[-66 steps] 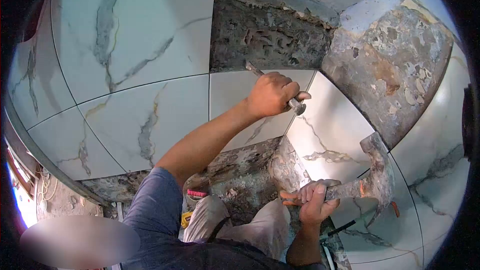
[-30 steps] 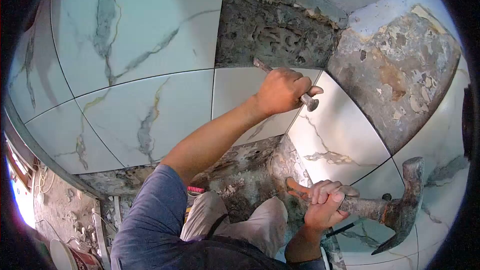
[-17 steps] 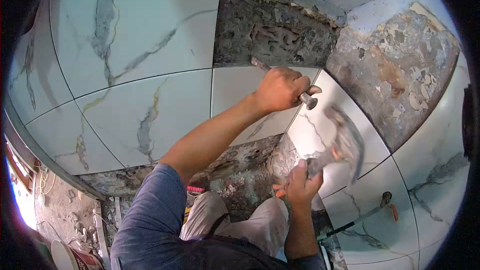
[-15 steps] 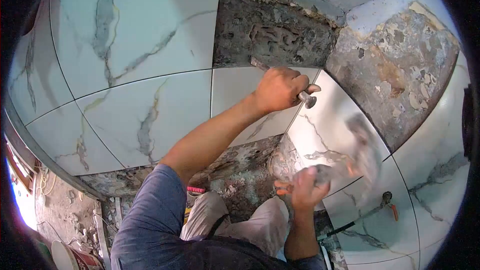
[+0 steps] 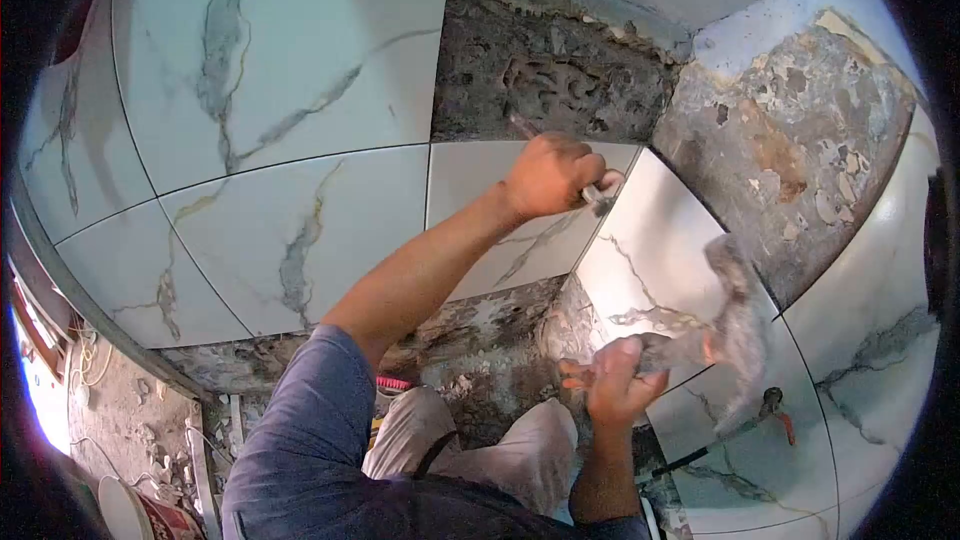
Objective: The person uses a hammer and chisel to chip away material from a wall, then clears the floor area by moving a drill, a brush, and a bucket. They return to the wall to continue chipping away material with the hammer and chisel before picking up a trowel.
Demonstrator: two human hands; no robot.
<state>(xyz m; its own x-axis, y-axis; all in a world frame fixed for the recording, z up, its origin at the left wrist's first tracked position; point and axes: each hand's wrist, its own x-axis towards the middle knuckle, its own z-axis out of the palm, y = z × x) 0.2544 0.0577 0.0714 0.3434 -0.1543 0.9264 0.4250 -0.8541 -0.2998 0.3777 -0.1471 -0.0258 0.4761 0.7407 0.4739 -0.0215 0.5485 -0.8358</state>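
Observation:
My left hand (image 5: 555,178) is wrapped round a metal chisel (image 5: 522,125). The chisel's far tip meets the rough bare wall patch (image 5: 560,80) just above a white marbled tile (image 5: 530,250), and its butt end sticks out beside my thumb. Lower right, my right hand (image 5: 622,385) grips the handle of a dusty grey hammer (image 5: 738,325). The long curved hammer head is held apart from the chisel, in front of the adjoining tiled wall. An orange handle end shows past my fingers.
Marbled tiles (image 5: 290,50) cover the left wall. A second bare patch (image 5: 800,130) lies right of the corner. A pipe outlet with an orange part (image 5: 785,425) juts from the right wall. Below are a pink brush (image 5: 393,382), a bucket (image 5: 125,510) and rubble.
The hammer, blurred by motion before, now shows sharply at nearly the same place. My left hand and the chisel's butt end have shifted slightly left; both hands keep their holds.

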